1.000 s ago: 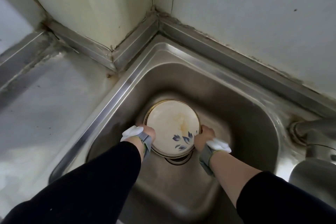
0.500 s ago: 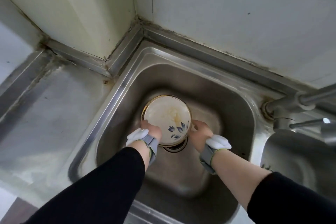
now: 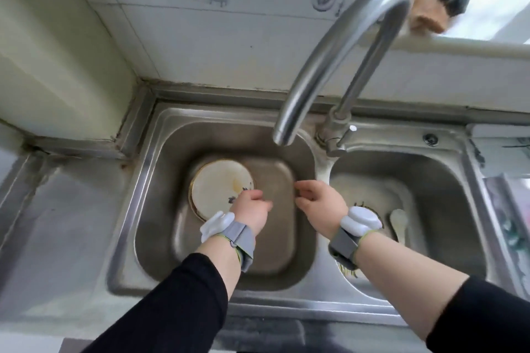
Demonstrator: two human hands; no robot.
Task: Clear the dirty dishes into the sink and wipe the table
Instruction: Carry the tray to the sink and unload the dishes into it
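plates (image 3: 218, 188) stacked flat in left sink (image 3: 160, 209) basin, far-left of drain. left hand (image 3: 252, 210) just right of stack, loosely curled, empty; right hand (image 3: 322, 205) farther right, relaxed, empty. nothing held; table next, probably behind.

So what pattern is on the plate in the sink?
Cream plate with blue flowers and a gold rim, head view.

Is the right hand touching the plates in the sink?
Apart. The head view shows bare sink floor between the right hand and the plates.
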